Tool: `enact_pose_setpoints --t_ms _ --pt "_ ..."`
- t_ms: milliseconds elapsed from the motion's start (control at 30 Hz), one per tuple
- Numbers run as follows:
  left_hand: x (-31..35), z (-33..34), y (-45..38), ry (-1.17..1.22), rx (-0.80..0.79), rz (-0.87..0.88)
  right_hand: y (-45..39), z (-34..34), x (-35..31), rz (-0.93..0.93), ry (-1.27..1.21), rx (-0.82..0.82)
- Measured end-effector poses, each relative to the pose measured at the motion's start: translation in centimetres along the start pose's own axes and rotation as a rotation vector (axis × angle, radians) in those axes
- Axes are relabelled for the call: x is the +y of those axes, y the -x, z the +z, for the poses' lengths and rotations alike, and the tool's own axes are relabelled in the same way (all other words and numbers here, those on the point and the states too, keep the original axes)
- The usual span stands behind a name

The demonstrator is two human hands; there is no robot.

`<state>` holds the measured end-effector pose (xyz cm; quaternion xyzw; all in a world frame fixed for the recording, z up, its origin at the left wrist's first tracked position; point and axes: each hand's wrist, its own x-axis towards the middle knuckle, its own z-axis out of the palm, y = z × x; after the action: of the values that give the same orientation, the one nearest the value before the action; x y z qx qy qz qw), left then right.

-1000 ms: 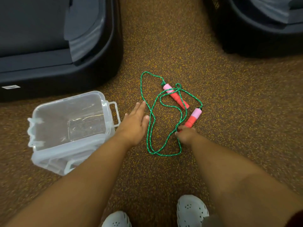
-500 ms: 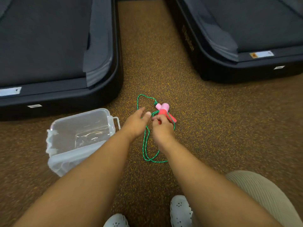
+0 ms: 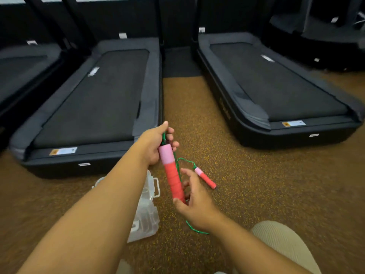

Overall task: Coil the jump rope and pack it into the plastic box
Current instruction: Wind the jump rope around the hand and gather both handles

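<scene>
One pink-and-red jump rope handle [image 3: 171,171] is raised above the floor between both hands. My right hand [image 3: 194,202] holds its red lower end. My left hand [image 3: 158,143] grips the green rope [image 3: 178,165] at the handle's pink top. The second handle [image 3: 205,177] lies on the brown floor to the right, joined by the rope, and a loop of rope [image 3: 194,229] trails below my right wrist. The clear plastic box [image 3: 147,212] stands on the floor under my left forearm, which covers most of it.
Two black treadmills lie ahead, the left treadmill [image 3: 94,107] and the right treadmill [image 3: 276,89], with a strip of speckled brown floor [image 3: 181,107] between them. My knee in beige trousers [image 3: 280,246] is at the lower right.
Both hands have lifted one handle and part of the rope off the floor. The view has tilted up, showing the full treadmills. The other handle stays on the floor.
</scene>
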<state>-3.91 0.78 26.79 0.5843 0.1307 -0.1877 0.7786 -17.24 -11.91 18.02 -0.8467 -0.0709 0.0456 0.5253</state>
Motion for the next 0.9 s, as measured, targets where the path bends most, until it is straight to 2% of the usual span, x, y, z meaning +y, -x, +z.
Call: enact_pose_setpoints --t_ms 100,167,300,333,467,633,700,767,900 --pt "1.7 0.3 2.9 -0.020 -0.126 0.069 0.0 -1.8 -1.4 -0.066 0.025 -0.116" --pt "2.6 0.4 4.8 -0.049 -0.247 0.114 -0.5 -2.9 -2.9 -0.146 0.041 -0.093" --pt "3.7 0.5 7.6 -0.148 -0.393 0.108 -2.2 -5.8 -6.7 -0.307 0.100 0.366" --pt "3.9 0.7 8.1 -0.176 -0.418 0.095 -2.8 -6.5 -7.4 -0.323 0.142 0.412" --pt "4.3 1.6 9.6 -0.287 -0.518 0.116 -4.3 -8.7 -9.7 -0.308 0.245 0.259" --pt "4.5 2.2 10.5 -0.258 -0.560 0.165 -4.4 -9.7 -11.5 -0.164 0.102 0.112" --pt "4.7 2.1 10.7 -0.233 -0.553 0.182 -4.2 -9.8 -11.6 -0.166 0.020 0.060" --pt "5.1 1.8 10.9 -0.208 -0.588 0.202 -3.8 -9.9 -12.0 -0.208 -0.003 0.057" --pt "6.2 1.3 11.9 -0.126 -0.768 0.170 -2.8 -10.9 -13.8 -0.278 0.107 0.110"
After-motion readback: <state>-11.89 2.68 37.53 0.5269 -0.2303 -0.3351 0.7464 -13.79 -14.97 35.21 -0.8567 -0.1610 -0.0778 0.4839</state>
